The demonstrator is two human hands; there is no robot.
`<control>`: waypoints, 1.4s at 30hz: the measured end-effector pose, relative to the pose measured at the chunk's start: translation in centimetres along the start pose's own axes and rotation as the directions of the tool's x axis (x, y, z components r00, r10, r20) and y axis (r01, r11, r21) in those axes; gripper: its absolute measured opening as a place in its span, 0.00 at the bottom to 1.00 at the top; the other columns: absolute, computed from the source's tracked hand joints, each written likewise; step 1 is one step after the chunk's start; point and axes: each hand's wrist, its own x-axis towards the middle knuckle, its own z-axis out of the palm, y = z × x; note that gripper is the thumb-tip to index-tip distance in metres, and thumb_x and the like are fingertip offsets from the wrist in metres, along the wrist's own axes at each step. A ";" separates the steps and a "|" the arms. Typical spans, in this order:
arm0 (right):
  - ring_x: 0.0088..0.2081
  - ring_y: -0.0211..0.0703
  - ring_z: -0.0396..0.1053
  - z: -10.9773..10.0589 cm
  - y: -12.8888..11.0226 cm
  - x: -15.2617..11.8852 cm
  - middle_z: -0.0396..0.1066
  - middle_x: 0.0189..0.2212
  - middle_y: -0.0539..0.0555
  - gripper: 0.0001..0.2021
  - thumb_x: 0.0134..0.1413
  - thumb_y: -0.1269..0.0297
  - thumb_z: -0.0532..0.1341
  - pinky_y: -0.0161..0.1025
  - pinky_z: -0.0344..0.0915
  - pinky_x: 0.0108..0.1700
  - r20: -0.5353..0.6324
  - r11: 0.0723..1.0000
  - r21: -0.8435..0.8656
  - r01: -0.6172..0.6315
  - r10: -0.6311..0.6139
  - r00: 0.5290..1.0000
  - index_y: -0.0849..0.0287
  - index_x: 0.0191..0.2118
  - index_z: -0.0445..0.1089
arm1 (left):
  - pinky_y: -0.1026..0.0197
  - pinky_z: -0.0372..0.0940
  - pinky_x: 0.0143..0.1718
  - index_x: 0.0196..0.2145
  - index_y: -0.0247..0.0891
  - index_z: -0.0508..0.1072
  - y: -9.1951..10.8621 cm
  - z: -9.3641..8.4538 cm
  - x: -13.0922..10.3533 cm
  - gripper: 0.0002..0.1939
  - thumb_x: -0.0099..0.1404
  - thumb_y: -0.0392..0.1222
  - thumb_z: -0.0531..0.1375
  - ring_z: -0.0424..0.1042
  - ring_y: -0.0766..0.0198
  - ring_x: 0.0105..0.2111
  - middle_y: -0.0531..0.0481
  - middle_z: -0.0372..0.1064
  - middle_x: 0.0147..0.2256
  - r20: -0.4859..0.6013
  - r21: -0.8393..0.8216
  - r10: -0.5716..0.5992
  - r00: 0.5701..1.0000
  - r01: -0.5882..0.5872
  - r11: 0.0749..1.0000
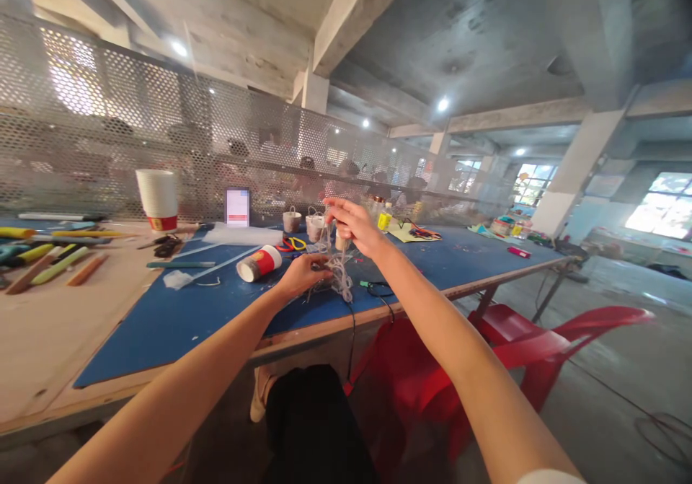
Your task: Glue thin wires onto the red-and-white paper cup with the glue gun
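Note:
A loose tangle of thin grey cord (pixel 342 276) lies near the front edge of the blue mat, with strands rising from it. My right hand (pixel 357 228) is raised above the tangle, fingertips closed on a strand that hangs down. Low beside the tangle, my left hand (pixel 303 275) pinches the cord at its left side; its fingertips are partly hidden. Under my right palm stands a small tan cylinder (pixel 342 240), mostly covered. A red and white paper cup (pixel 260 262) lies on its side left of my left hand.
Behind my hands stand small cups with cord loops (pixel 292 221), yellow-handled scissors (pixel 295 244) and a yellow-labelled bottle (pixel 384 220). A stack of paper cups (pixel 158 199), a lit screen (pixel 238 207) and several tools are left. A green-tipped black cable (pixel 378 287) lies right; red chairs (pixel 519 340) stand beside the table.

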 end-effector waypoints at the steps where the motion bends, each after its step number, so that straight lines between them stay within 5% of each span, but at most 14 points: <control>1: 0.20 0.29 0.48 -0.1 -0.2 0.1 0.73 0.32 0.48 0.16 0.57 0.58 0.66 0.30 0.50 0.20 0.002 1.000 -0.003 0.009 -0.009 1.000 0.55 0.50 0.72 | 0.54 0.68 0.41 0.26 0.39 0.81 -0.1 0.0 0.1 0.12 0.42 0.43 0.74 0.77 0.50 0.35 0.49 0.78 0.26 -0.009 -0.022 -0.019 1.000 0.019 1.000; 5: 0.21 0.29 0.51 -2.3 -0.1 0.2 0.75 0.34 0.48 0.15 0.56 0.59 0.65 0.29 0.53 0.21 -0.143 0.995 -0.095 0.043 -0.056 0.988 0.55 0.49 0.72 | 0.58 0.66 0.33 0.24 0.37 0.76 -0.2 -0.6 0.6 0.14 0.47 0.50 0.72 0.74 0.58 0.27 0.51 0.74 0.23 -0.077 -0.182 -0.107 0.991 0.092 0.979; 8: 0.20 0.29 0.53 -5.1 1.2 0.1 0.75 0.34 0.48 0.13 0.57 0.61 0.62 0.30 0.56 0.23 -0.373 0.950 -0.307 -0.054 -0.068 0.925 0.55 0.47 0.73 | 0.59 0.66 0.30 0.25 0.37 0.74 -0.2 -1.1 0.8 0.18 0.46 0.53 0.73 0.72 0.61 0.24 0.52 0.73 0.23 -0.115 -0.316 -0.194 0.974 0.149 0.937; 13: 0.26 0.35 0.64 -7.9 3.8 -1.3 0.73 0.30 0.50 0.05 0.50 0.66 0.66 0.35 0.66 0.33 -0.430 0.884 -0.452 -0.122 -0.096 0.898 0.59 0.35 0.76 | 0.61 0.65 0.26 0.26 0.36 0.74 0.0 -1.6 0.8 0.19 0.47 0.52 0.73 0.72 0.63 0.23 0.50 0.75 0.24 -0.100 -0.469 -0.294 0.951 0.215 0.856; 17: 0.38 0.39 0.72 -5.7 5.5 -2.8 0.76 0.39 0.52 0.07 0.48 0.67 0.70 0.39 0.68 0.49 -0.298 0.834 -0.549 -0.059 -0.129 0.946 0.56 0.36 0.79 | 0.62 0.66 0.26 0.30 0.34 0.78 0.4 -1.6 0.5 0.15 0.48 0.44 0.74 0.74 0.63 0.25 0.47 0.78 0.29 -0.032 -0.551 -0.306 0.952 0.238 0.800; 21: 0.33 0.40 0.74 -2.0 7.5 -3.2 0.79 0.33 0.49 0.14 0.48 0.64 0.72 0.37 0.68 0.42 -0.069 0.753 -0.657 -0.044 -0.002 0.998 0.55 0.43 0.80 | 0.61 0.71 0.31 0.35 0.34 0.80 0.9 -1.6 0.3 0.12 0.51 0.37 0.72 0.76 0.61 0.29 0.45 0.80 0.32 0.045 -0.614 -0.293 0.955 0.257 0.746; 24: 0.30 0.40 0.74 -1.1 8.6 -3.0 0.77 0.28 0.48 0.08 0.54 0.66 0.68 0.35 0.67 0.38 -0.095 0.733 -0.676 -0.080 0.021 0.995 0.56 0.41 0.80 | 0.63 0.71 0.29 0.41 0.35 0.79 0.8 -1.8 0.5 0.16 0.53 0.31 0.70 0.76 0.63 0.28 0.46 0.79 0.32 0.067 -0.645 -0.287 0.955 0.261 0.718; 28: 0.30 0.41 0.74 -3.1 8.9 -2.9 0.76 0.27 0.50 0.06 0.60 0.64 0.64 0.36 0.68 0.39 -0.226 0.718 -0.678 -0.157 0.000 0.974 0.57 0.36 0.80 | 0.70 0.61 0.19 0.48 0.36 0.78 0.2 -2.3 0.9 0.24 0.53 0.27 0.67 0.69 0.70 0.21 0.49 0.77 0.30 0.055 -0.667 -0.284 0.957 0.247 0.703; 33: 0.44 0.46 0.74 -5.5 8.1 -3.6 0.76 0.44 0.55 0.07 0.57 0.68 0.64 0.42 0.67 0.51 -0.378 0.700 -0.681 -0.215 -0.084 0.922 0.55 0.40 0.80 | 0.71 0.59 0.19 0.56 0.37 0.75 0.2 -2.1 0.7 0.33 0.51 0.26 0.69 0.65 0.73 0.19 0.52 0.75 0.29 0.063 -0.662 -0.264 0.962 0.238 0.710; 36: 0.45 0.45 0.74 -4.3 8.2 -3.7 0.77 0.46 0.54 0.07 0.57 0.63 0.66 0.41 0.66 0.52 -0.311 0.748 -0.645 -0.156 -0.070 0.948 0.55 0.40 0.80 | 0.71 0.57 0.19 0.59 0.36 0.74 0.6 -1.6 0.3 0.38 0.50 0.27 0.72 0.66 0.72 0.20 0.51 0.75 0.28 0.081 -0.630 -0.265 0.961 0.256 0.733; 39: 0.39 0.44 0.76 -2.1 8.8 -3.1 0.79 0.34 0.50 0.07 0.52 0.58 0.71 0.38 0.68 0.46 -0.187 0.820 -0.561 -0.110 0.004 0.982 0.56 0.33 0.81 | 0.69 0.58 0.19 0.61 0.36 0.73 1.0 -1.4 -0.1 0.41 0.49 0.26 0.73 0.67 0.70 0.20 0.51 0.75 0.27 0.093 -0.598 -0.272 0.958 0.273 0.754; 42: 0.36 0.44 0.76 -1.0 9.2 -2.2 0.79 0.30 0.51 0.10 0.52 0.57 0.70 0.38 0.68 0.44 -0.214 0.881 -0.454 -0.133 0.037 0.976 0.59 0.31 0.79 | 0.69 0.60 0.21 0.61 0.37 0.73 1.3 -1.5 -0.2 0.39 0.51 0.28 0.72 0.70 0.68 0.22 0.50 0.76 0.29 0.085 -0.595 -0.273 0.958 0.269 0.757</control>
